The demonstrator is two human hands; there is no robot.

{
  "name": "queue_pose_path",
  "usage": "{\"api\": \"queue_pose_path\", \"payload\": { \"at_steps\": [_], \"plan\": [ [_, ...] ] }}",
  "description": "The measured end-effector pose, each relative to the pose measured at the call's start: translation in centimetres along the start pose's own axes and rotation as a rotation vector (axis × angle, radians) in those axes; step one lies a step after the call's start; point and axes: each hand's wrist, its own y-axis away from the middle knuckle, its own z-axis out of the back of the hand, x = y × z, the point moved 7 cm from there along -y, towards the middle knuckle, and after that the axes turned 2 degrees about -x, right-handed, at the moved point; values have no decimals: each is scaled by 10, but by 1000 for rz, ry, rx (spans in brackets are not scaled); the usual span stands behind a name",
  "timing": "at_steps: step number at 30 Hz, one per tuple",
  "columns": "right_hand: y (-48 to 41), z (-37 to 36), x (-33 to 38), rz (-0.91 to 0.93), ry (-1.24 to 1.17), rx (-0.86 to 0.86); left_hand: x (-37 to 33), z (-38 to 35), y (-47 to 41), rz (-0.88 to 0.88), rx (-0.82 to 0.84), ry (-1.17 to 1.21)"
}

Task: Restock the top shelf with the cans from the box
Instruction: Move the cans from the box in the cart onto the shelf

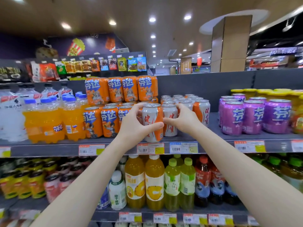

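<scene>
Head: L hand (133,127) grips front can (153,115); R hand (182,120) grips next can (170,129).

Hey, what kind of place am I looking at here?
Most likely a supermarket drinks aisle: rows of orange soda cans and purple soda cans, price labels along the top shelf edge, and snack packets hanging behind.

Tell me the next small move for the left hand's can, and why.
Probably push the front can back level with the second can, which the right hand holds: the left hand grips it at the lip of the top shelf, ahead of the row.
</scene>
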Motion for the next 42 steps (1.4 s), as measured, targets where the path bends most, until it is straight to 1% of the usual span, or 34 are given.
{"api": "queue_pose_path", "payload": {
  "at_steps": [2,4,5,6,7,8,11,12,15,18,20,22,27,31,34,36,39,42],
  "plan": [
    [4,7,-2,-26,-14,-11,-3,-3,-1,1,7,11],
    [13,25,3,2,-50,-163,-5,-7,-2,4,10,26],
    [20,35,8,34,-102,-254,-7,-8,-2,5,9,29],
    [26,42,13,73,-173,-309,-9,-10,-3,5,8,31],
    [33,46,19,102,-240,-312,-11,-12,-3,4,7,36],
    [38,47,25,128,-285,-276,-14,-15,-3,-1,6,41],
    [51,36,41,157,-296,-59,-28,-23,-2,-36,7,27],
    [54,32,44,163,-279,-20,-32,-26,-2,-45,9,23],
    [58,36,45,177,-269,-76,-40,-34,-2,-68,23,72],
    [56,46,42,161,-363,-79,-47,-40,-3,-83,41,101],
    [52,56,41,158,-403,-71,-47,-41,-7,-64,88,101],
    [48,67,37,147,-406,-98,-40,-37,-11,-31,120,58],
    [28,81,9,64,-358,-138,-13,-28,-12,83,66,-74],
    [17,76,-18,-15,-308,-166,-8,-43,-7,97,92,-159],
    [12,69,-33,-72,-342,-166,-5,-56,-6,102,104,-193],
    [13,65,-39,-96,-388,-151,-1,-57,-8,117,74,-198],
    [15,61,-41,-77,-403,-127,4,-56,-11,132,25,-180],
    [16,62,-40,-52,-343,-145,4,-58,-11,130,0,-176]
  ]
}}
